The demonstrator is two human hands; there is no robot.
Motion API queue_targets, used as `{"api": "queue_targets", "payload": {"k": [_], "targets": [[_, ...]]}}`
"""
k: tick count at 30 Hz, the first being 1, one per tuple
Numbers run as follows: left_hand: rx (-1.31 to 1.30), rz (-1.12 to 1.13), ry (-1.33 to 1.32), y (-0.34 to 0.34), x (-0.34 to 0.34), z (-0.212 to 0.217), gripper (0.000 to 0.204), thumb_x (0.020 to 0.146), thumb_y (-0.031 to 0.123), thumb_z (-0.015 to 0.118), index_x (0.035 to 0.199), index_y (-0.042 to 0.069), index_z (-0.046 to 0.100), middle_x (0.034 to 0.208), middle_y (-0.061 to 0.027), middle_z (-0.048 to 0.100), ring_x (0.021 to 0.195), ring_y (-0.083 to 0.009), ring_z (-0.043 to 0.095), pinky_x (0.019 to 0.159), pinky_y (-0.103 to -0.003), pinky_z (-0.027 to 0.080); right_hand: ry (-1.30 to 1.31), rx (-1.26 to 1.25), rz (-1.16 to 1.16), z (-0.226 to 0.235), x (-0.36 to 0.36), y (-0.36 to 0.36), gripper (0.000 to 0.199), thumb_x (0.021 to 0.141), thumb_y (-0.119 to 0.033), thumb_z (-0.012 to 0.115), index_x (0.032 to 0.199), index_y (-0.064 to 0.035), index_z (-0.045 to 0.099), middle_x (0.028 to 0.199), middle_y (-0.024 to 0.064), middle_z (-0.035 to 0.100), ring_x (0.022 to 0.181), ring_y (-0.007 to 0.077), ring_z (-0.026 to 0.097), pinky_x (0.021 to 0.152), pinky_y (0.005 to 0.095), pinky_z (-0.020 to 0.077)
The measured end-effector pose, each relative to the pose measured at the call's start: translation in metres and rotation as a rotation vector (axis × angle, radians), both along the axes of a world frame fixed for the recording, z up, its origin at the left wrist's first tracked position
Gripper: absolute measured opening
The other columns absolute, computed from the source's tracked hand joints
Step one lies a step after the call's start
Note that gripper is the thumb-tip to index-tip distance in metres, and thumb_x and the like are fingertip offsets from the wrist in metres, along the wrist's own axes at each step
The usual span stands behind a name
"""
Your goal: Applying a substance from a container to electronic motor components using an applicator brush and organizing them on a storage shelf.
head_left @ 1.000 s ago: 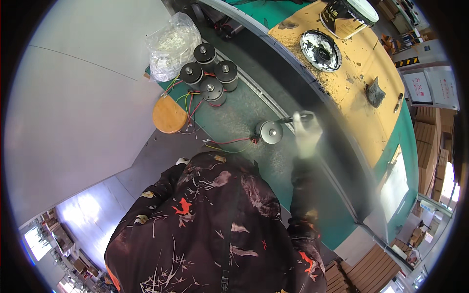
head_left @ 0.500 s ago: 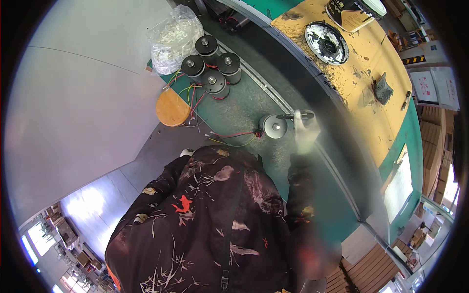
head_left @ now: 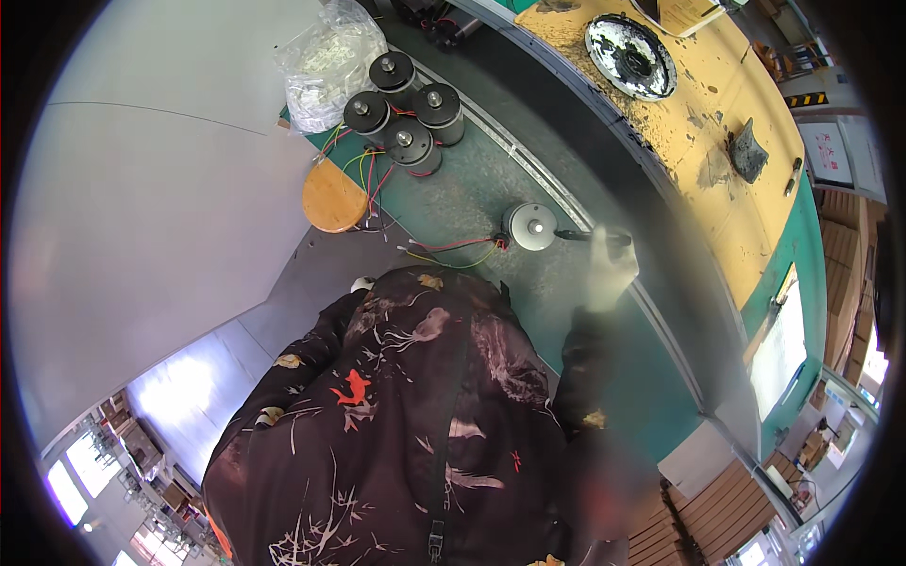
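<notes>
My right hand (head_left: 612,272), in a pale glove and blurred, is closed around a slim dark brush (head_left: 572,235). The brush's tip reaches the right rim of a round motor (head_left: 525,236) with a bare silver top and a centre shaft. Red and yellow-green wires (head_left: 460,245) run left from this motor across the green bench top. Only a white-gloved sliver of my left hand (head_left: 362,283) shows beside my jacket; its fingers are hidden.
Several black-topped motors (head_left: 404,145) stand grouped at the far left, by a clear plastic bag (head_left: 332,74) of pale pieces and a round wooden stool (head_left: 333,197). A metal rail (head_left: 514,151) edges the bench. Beyond lies a black-stained yellow board (head_left: 698,179) with a paint-smeared lid (head_left: 604,41).
My right hand has moved slightly right and nearer to me. The brush has swung from the motor's upper right to its right rim. The whole view has shifted a little.
</notes>
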State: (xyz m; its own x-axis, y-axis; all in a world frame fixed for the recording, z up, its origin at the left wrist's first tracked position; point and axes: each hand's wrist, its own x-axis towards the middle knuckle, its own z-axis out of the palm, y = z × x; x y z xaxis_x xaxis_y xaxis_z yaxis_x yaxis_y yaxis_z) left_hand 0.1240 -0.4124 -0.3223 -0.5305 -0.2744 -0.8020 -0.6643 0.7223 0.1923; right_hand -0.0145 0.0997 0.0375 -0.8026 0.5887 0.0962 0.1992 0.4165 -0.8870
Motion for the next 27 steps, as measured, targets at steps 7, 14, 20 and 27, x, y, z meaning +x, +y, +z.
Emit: {"api": "queue_targets", "payload": {"k": [7,14,20,27], "targets": [[0.021,0.017,0.097,-0.02,0.027,-0.064,0.045,0.076,0.049,0.07,0.102,0.014,0.076,0.099,-0.0145,0.074,0.095,-0.0312,0.071,0.086,-0.041,0.053,-0.013,0.007,0.01,-0.008,0.003,-0.003,0.014,0.09,-0.016,0.074,0.091,-0.0033,0.068,0.066,-0.005,0.059,0.055,0.001,0.046,0.05,0.0196,0.037],[0.032,-0.054,0.044,-0.012,0.007,-0.026,0.043,0.076,0.048,0.07,0.101,0.013,0.076,0.097,-0.0144,0.074,0.094,-0.0318,0.071,0.083,-0.042,0.054,0.11,0.087,0.023,-0.002,0.003,-0.001,0.017,0.091,-0.018,0.074,0.093,-0.0024,0.068,0.068,-0.0046,0.06,0.058,0.0016,0.049,0.052,0.0184,0.038],[-0.027,0.05,0.217,0.017,-0.033,0.039,0.043,0.078,0.047,0.069,0.096,0.009,0.076,0.092,-0.0154,0.074,0.09,-0.0328,0.071,0.081,-0.041,0.054,0.296,-0.361,0.018,0.114,0.002,0.041,0.021,0.096,-0.017,0.064,0.106,0.0018,0.066,0.075,0.005,0.065,0.059,0.0095,0.058,0.055,0.022,0.0452],[0.162,-0.379,0.605,0.143,-0.134,0.177,0.06,0.073,0.042,0.08,0.114,0.0,0.067,0.118,-0.0214,0.066,0.11,-0.0342,0.064,0.095,-0.04,0.049,0.551,0.066,-0.028,0.131,-0.034,0.121,0.028,0.095,-0.013,0.062,0.119,0.002,0.064,0.105,0.0115,0.069,0.087,0.0158,0.064,0.074,0.0278,0.0506]]}}
